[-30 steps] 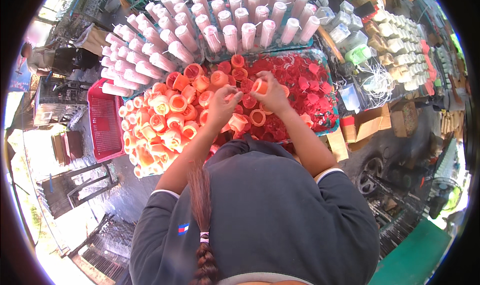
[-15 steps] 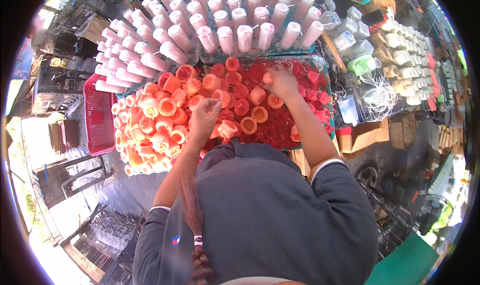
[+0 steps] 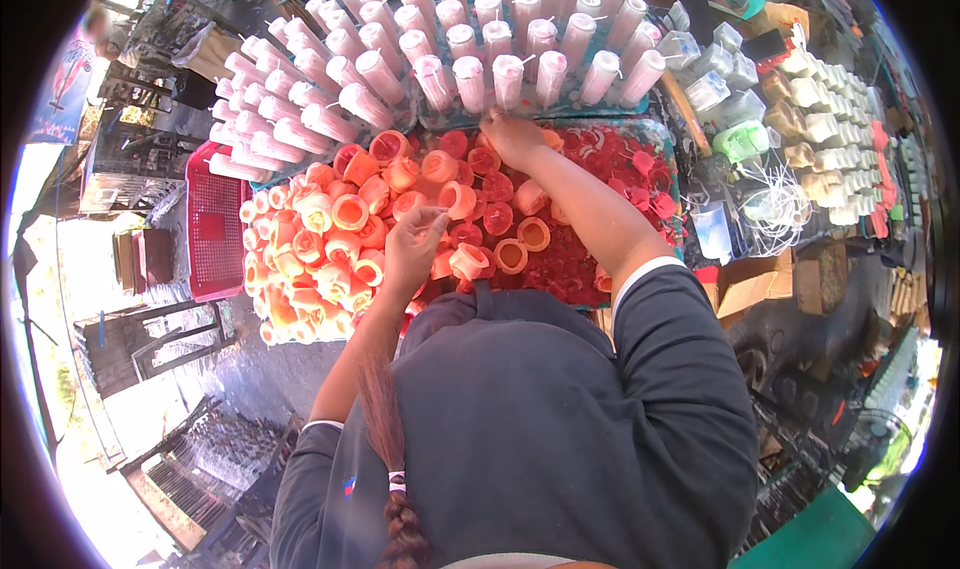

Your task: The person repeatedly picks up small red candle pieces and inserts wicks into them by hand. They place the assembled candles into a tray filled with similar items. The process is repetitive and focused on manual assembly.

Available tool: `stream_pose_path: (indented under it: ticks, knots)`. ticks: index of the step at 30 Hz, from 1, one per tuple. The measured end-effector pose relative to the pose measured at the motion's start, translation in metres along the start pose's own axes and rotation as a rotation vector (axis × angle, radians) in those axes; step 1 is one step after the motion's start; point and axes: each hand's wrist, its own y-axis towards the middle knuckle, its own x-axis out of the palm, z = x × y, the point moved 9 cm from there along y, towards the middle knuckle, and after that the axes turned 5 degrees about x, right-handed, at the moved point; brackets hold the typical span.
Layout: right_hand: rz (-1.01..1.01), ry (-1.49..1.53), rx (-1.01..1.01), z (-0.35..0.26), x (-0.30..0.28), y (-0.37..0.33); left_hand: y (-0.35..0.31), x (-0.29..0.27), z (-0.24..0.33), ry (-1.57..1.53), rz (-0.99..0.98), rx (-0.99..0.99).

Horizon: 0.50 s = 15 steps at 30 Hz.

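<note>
My left hand [image 3: 412, 247] is by the orange cups [image 3: 342, 243], which pile up toward nine o'clock; its fingers bend near the thumb, maybe pinching, I can't tell. My right hand [image 3: 515, 141] is at twelve o'clock, near the pink candles [image 3: 507, 84]; I can't tell if its fingers pinch anything.
</note>
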Motion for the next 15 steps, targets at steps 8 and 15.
stream_pose_path:
  ticks: [8, 15]
  knots:
    - [0.213, 0.312, 0.102, -0.025, -0.076, -0.095, 0.012, 0.017, 0.003, -0.120, 0.047, 0.023]
    - [-0.170, 1.693, 0.202, -0.051, -0.020, -0.146, 0.018, 0.052, 0.026, -0.182, 0.064, 0.064]
